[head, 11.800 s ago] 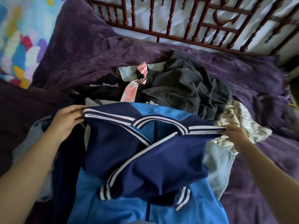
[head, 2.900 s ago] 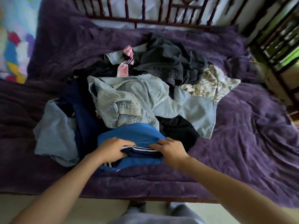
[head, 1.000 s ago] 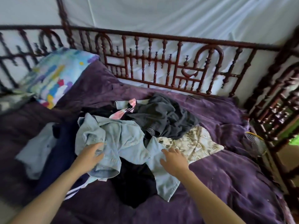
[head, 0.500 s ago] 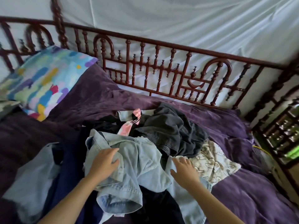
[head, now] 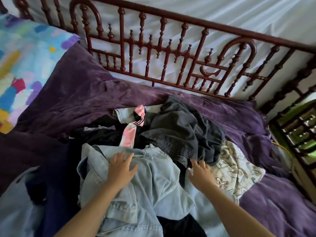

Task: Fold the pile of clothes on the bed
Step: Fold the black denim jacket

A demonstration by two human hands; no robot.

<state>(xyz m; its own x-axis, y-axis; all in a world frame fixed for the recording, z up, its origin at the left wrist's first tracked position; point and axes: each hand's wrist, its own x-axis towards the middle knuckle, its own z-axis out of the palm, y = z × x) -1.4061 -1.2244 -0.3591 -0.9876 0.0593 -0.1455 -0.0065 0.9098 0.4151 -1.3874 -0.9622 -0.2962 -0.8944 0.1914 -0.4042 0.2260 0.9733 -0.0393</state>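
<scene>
Nothing is seen folded; denim (head: 153, 182) is pressed by the flat left hand (head: 121, 170), grey cloth (head: 179, 134) touched by the open right hand (head: 201, 172).

The left hand (head: 121, 170) has slid up the pale denim shirt (head: 153, 183) and the right hand (head: 201, 171) has reached the dark grey garment (head: 184, 132), perhaps pinching its hem.

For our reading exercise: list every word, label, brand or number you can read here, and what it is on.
No text can be read.
White print on the black garment: too blurred to read.
Marks on the cream patterned cloth: a pattern, no legible letters.
</scene>
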